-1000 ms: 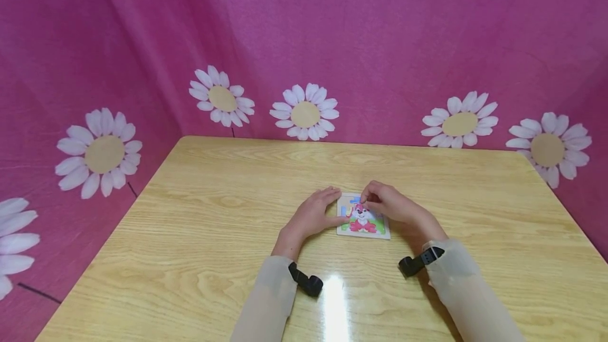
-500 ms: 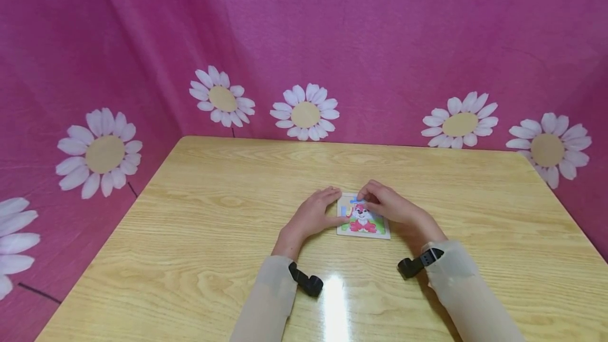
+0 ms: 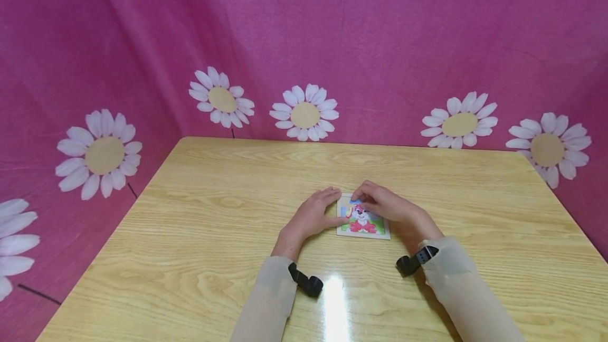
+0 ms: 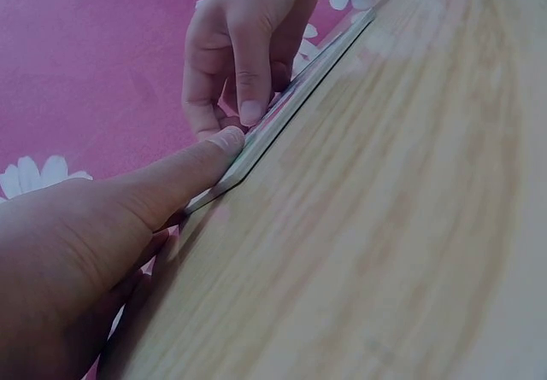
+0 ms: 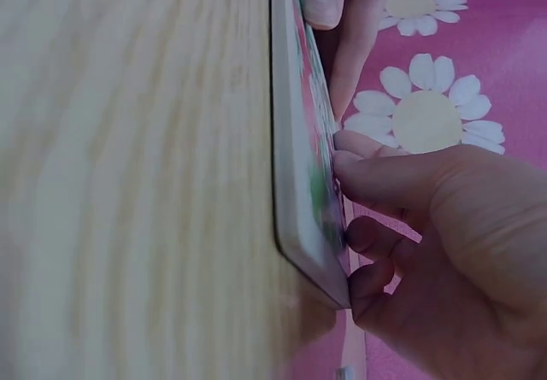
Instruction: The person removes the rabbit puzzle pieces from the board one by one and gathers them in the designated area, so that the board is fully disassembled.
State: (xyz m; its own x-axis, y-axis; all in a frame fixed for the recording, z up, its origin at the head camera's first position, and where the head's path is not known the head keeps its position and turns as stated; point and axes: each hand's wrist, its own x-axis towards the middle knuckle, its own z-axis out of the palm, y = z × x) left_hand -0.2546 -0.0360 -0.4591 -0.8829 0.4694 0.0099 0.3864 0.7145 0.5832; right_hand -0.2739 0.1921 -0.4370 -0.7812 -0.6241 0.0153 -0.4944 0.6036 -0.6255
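Observation:
A small square jigsaw puzzle [image 3: 363,235] lies on the table, with a pink and white cartoon animal in a pale frame. Bare tan board shows at its upper left. The left hand [image 3: 312,215] spans the puzzle's left side: its thumb [image 4: 209,154] presses the face near the edge, while its straight fingers reach the upper left corner. Over the upper part, the right hand [image 3: 387,202] has thumb and index finger bent together at a blue puzzle piece [image 3: 355,201], pinching it close to the board. Those fingers hide much of the piece. The right hand's other fingers [image 5: 372,282] curl beside the frame.
The wood-grain table [image 3: 214,226] extends around the puzzle on all sides. A pink cloth [image 3: 380,41] with white daisies hangs behind it and on the left. Both sleeved wrists wear black strapped cameras, the left camera [image 3: 311,285] and the right camera [image 3: 407,265].
The right hand has shifted slightly left across the upper part of the puzzle, its fingertips now over the blue area. The left hand and the frame have stayed in place.

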